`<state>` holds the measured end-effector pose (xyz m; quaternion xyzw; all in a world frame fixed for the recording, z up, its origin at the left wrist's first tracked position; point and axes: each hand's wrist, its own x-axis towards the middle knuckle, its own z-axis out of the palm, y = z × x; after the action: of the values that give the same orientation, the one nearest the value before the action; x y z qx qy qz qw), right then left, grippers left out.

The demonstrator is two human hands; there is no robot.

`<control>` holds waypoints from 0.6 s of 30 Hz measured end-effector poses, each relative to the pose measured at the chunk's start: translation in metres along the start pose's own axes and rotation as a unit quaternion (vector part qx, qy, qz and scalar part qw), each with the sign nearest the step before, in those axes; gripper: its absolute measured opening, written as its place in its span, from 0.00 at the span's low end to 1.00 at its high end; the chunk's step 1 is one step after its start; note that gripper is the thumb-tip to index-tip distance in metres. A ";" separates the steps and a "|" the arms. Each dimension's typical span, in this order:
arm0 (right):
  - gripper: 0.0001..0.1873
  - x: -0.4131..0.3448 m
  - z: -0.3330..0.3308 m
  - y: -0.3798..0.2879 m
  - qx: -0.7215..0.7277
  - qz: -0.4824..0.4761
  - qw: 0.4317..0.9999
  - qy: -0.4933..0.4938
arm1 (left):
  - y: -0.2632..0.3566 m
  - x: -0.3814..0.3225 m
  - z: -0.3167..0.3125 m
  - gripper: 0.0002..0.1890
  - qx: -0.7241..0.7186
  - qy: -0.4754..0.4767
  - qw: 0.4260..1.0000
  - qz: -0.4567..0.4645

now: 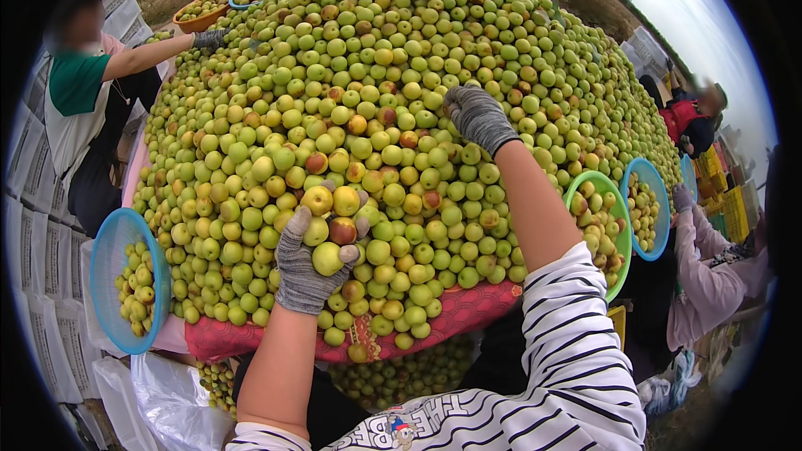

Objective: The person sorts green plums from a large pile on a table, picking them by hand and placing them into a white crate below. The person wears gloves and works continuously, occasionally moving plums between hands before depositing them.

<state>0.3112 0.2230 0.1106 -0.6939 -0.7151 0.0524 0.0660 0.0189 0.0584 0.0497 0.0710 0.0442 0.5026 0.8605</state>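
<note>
A big heap of green and yellow-red fruits [388,138], like jujubes or small apples, covers the surface before me. My left hand [316,257], in a grey knit glove, is palm up at the near side of the heap and cups several fruits [327,259], one of them dark red-brown. Farther up the heap, to the right, my right hand [477,116] in a matching glove reaches onto the fruits with its fingers curled down. Whether it grips a fruit is hidden under the fingers. A red patterned cloth [463,310] shows under the heap's near edge.
Blue baskets [100,282] [655,250] and a green basket [620,263] with fruits flank the heap. An orange basin [200,24] stands far left. Co-workers are at the left [75,81] and right [708,275]. White crates [37,244] line the left; yellow crates [734,213] stand right.
</note>
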 end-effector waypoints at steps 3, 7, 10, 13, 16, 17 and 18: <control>0.16 -0.002 0.012 -0.042 -0.104 -0.121 0.983 -0.095 | 0.006 -0.003 0.002 0.24 0.014 0.014 1.000 0.020; 0.21 0.009 0.023 -0.074 -0.212 -0.043 0.959 -0.185 | 0.013 -0.010 0.004 0.24 0.025 0.011 0.998 0.051; 0.21 0.018 0.023 -0.077 -0.189 -0.015 0.957 -0.220 | 0.021 -0.016 0.007 0.24 0.038 0.006 0.997 0.066; 0.22 0.019 0.019 -0.070 -0.144 -0.037 0.958 -0.245 | 0.026 -0.024 0.011 0.24 0.021 -0.006 0.997 0.071; 0.23 0.006 0.014 -0.057 -0.033 0.003 0.986 -0.160 | 0.028 -0.035 0.014 0.24 0.007 -0.014 0.997 0.073; 0.23 0.001 0.013 -0.054 0.029 0.005 0.993 -0.117 | 0.029 -0.039 0.015 0.24 0.007 -0.019 0.997 0.074; 0.23 -0.008 0.012 -0.048 0.245 0.087 0.964 -0.056 | 0.030 -0.042 0.015 0.24 0.006 -0.025 0.997 0.076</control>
<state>0.2618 0.2141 0.1064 -0.7118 -0.6200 0.2706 0.1889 -0.0252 0.0357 0.0695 0.0918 0.0202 0.5643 0.8202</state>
